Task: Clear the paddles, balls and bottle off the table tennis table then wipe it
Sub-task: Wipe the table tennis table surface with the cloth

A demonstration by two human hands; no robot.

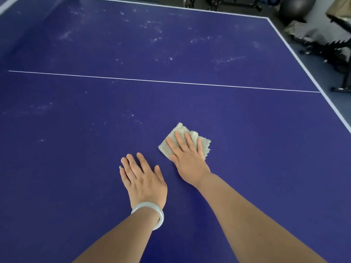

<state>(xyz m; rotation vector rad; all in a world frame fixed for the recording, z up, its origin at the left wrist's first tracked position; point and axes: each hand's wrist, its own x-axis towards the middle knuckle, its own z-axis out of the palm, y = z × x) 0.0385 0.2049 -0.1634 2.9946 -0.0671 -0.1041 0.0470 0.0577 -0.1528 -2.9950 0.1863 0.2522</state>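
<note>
right hand (187,158) presses a cloth (187,138) flat, fingers straight; left hand (142,179) rests spread on the table (247,168). overlapping strokes toward the dusty smears (152,29) would likely clean best.

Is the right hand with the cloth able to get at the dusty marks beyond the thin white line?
Probably yes, with a lean: nothing lies between the right hand, flat on the cloth, and the dusty marks past the white line. The farthest ones look doubtful.

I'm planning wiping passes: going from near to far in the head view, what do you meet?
Nearest first: bracelet, left hand, cloth under the right hand, white centre line, dusty smudges, far white edge, grey exercise ball.
</note>
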